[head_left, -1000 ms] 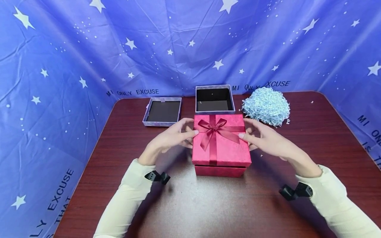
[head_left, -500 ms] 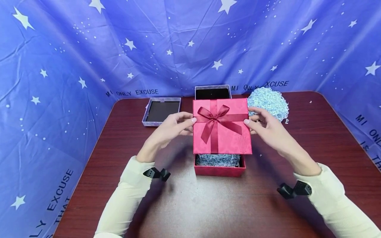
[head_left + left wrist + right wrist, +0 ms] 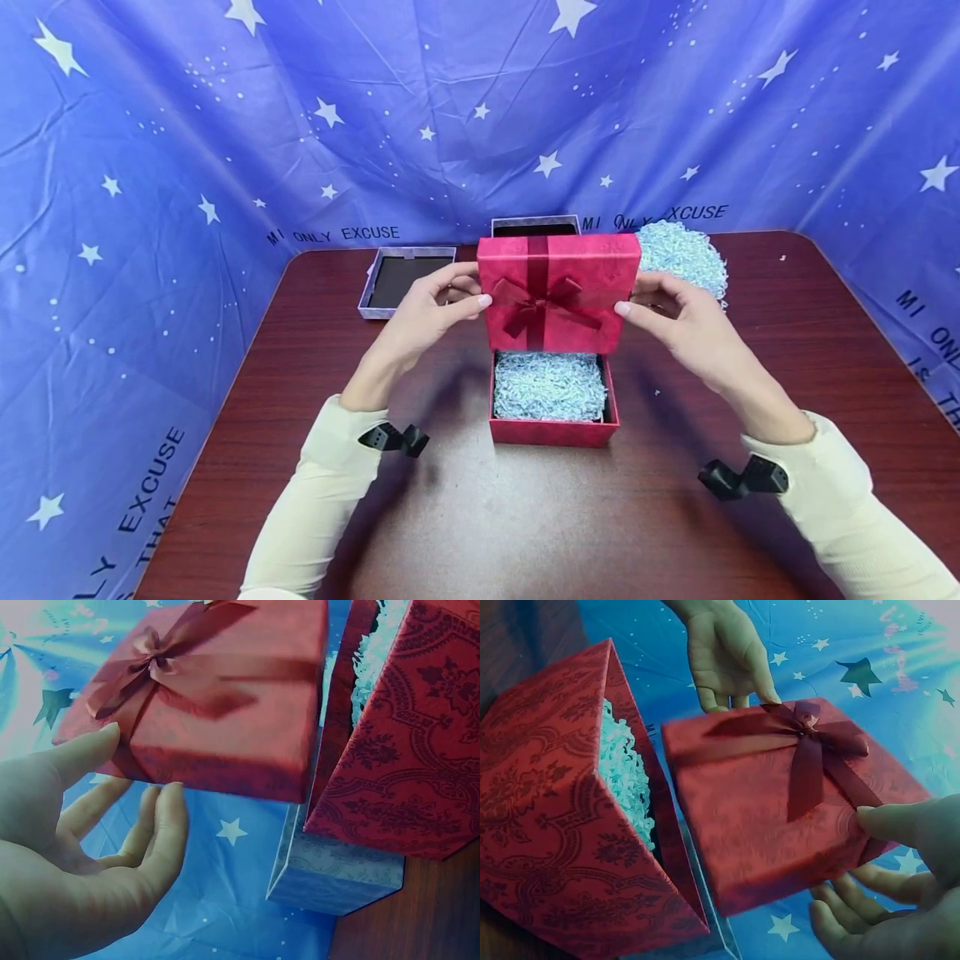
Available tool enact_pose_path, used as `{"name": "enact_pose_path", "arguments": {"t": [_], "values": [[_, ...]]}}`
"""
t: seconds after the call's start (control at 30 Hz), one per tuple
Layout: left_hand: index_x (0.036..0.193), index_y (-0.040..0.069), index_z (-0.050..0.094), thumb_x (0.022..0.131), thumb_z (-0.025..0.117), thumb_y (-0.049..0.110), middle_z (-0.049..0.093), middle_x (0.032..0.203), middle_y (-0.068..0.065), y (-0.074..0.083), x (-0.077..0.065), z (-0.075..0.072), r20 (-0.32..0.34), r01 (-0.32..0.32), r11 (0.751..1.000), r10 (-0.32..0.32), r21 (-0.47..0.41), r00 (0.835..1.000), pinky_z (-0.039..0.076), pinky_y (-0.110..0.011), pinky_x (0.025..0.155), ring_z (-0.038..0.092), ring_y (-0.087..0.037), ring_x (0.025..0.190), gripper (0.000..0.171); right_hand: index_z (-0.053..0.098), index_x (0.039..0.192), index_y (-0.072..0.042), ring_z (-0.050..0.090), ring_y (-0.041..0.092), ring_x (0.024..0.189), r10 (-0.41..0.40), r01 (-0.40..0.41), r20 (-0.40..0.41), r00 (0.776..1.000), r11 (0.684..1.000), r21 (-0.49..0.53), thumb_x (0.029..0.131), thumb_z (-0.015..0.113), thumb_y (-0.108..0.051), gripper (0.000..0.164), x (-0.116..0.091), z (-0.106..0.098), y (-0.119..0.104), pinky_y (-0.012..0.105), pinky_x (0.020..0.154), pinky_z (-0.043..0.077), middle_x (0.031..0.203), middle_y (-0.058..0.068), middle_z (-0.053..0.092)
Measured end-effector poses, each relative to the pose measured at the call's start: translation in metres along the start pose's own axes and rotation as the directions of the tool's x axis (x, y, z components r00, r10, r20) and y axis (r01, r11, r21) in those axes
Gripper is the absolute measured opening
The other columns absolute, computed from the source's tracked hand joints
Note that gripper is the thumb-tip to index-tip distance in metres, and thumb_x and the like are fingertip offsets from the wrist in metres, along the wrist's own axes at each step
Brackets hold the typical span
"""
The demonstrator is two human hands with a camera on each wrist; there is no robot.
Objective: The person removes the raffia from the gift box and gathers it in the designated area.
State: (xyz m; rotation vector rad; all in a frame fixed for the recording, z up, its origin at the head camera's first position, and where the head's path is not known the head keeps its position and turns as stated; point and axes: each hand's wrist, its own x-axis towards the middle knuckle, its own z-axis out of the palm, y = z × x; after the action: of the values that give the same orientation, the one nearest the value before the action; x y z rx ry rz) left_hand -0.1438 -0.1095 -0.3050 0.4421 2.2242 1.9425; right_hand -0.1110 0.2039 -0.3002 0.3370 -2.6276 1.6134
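Note:
A red gift box lid [image 3: 592, 262] with a dark red ribbon bow [image 3: 542, 304] is held up and tilted over the back of the red box [image 3: 553, 432]. My left hand [image 3: 420, 321] grips the lid's left side, thumb on top and fingers below, as the left wrist view shows. The right hand [image 3: 693, 337] pinches the opposite side the same way, also seen in the right wrist view. Pale blue shredded paper [image 3: 551, 387] fills the red box, whose patterned wall [image 3: 547, 802] shows close in the right wrist view. The lid hides the box's far rim.
Behind the lid stands an open purple-grey box [image 3: 536, 222], mostly covered in the head view. A shallow lid with a dark inside [image 3: 408, 279] lies at the back left. A heap of blue shredded paper [image 3: 686, 254] sits at the back right. A starry blue cloth [image 3: 450, 125] hangs behind the table [image 3: 285, 467].
Both hands have lifted the red lid off its box, raising it backward and tilting its top toward the head camera. The shredded paper inside has come into view.

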Motion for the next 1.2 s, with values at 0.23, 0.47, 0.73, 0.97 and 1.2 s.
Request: {"name": "enact_pose_path", "arguments": {"t": [0.23, 0.47, 0.73, 0.97, 1.2], "values": [[0.140, 0.011, 0.049, 0.088, 0.064, 0.002, 0.063, 0.085, -0.001, -0.001, 0.002, 0.003, -0.023, -0.035, 0.996, 0.033, -0.088, 0.999, 0.057, -0.027, 0.069, 0.063, -0.015, 0.072, 0.055, 0.057, 0.127, -0.012, 0.064, 0.003, 0.093, -0.133, 0.140, -0.106, 0.985, 0.989, 0.057, 0.087, 0.070, -0.007, 0.043, 0.000, 0.007, 0.001, 0.011, 0.079, 0.051, 0.103, -0.008, 0.063], [0.143, 0.015, 0.046, 0.091, 0.060, 0.001, 0.065, 0.091, -0.007, 0.000, 0.002, 0.004, 0.001, -0.048, 0.983, 0.049, -0.178, 0.999, 0.059, -0.034, 0.075, 0.070, -0.019, 0.080, 0.055, 0.056, 0.132, -0.017, 0.064, 0.000, 0.075, -0.169, 0.169, -0.159, 0.973, 0.985, -0.016, 0.088, 0.069, -0.009, 0.047, 0.001, 0.011, 0.003, 0.010, 0.069, 0.051, 0.085, -0.011, 0.065], [0.141, 0.018, 0.047, 0.102, 0.045, 0.020, 0.058, 0.105, -0.016, -0.001, 0.002, 0.003, 0.015, -0.065, 0.984, 0.068, -0.167, 0.998, 0.059, -0.041, 0.079, 0.070, -0.030, 0.088, 0.039, 0.050, 0.139, -0.018, 0.066, 0.001, 0.092, -0.139, 0.150, -0.117, 0.983, 0.985, 0.088, 0.094, 0.059, -0.005, 0.048, 0.001, 0.012, 0.007, 0.013, 0.078, 0.054, 0.107, -0.003, 0.069], [0.140, 0.021, 0.044, 0.101, 0.047, 0.027, 0.054, 0.094, -0.012, -0.002, 0.004, 0.005, -0.070, 0.018, 0.996, -0.024, -0.089, 0.997, 0.060, -0.039, 0.073, 0.067, -0.019, 0.073, 0.040, 0.051, 0.137, -0.014, 0.065, 0.005, 0.099, -0.044, 0.068, -0.088, 0.995, 0.953, 0.297, 0.101, 0.048, -0.020, 0.037, 0.001, 0.015, 0.005, 0.017, 0.082, 0.055, 0.132, 0.020, 0.052], [0.136, 0.013, 0.047, 0.100, 0.051, 0.031, 0.058, 0.096, -0.011, -0.003, 0.006, 0.006, -0.099, 0.102, 0.994, -0.105, -0.043, 0.989, 0.060, -0.036, 0.073, 0.064, -0.017, 0.077, 0.041, 0.049, 0.137, -0.009, 0.069, 0.009, 0.092, -0.032, 0.052, -0.053, 0.998, 0.893, 0.447, 0.098, 0.053, -0.020, 0.040, 0.001, 0.017, 0.006, 0.021, 0.078, 0.057, 0.115, 0.007, 0.064]]}}
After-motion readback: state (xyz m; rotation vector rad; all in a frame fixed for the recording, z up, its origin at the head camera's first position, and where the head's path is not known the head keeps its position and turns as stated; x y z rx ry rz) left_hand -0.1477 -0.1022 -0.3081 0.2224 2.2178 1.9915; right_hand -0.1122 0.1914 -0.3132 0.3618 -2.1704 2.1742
